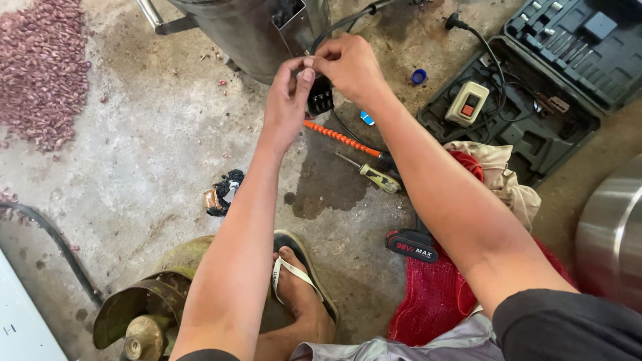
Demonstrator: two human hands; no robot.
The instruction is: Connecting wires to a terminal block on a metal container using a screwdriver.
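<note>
Nearest, foot: your sandalled foot [297, 287] rested on the concrete floor [154, 140], bracing you beside the brass fitting [144, 334].
Tools: the screwdriver [371, 174] and orange rod [341, 139] lay just below your hands, seemingly kept within reach.
Left hand: your left hand [287, 100] had its fingertips pinched together on the black plug [321, 99].
Right hand: your right hand [351, 67] met it from above, fingers closed on the same piece.
Plug: small, black, ribbed, held above the floor before the metal drum [247, 30], its black cable [348, 20] looping away.
Farther: the open tool case [535, 127] held a switch box [467, 103].
</note>
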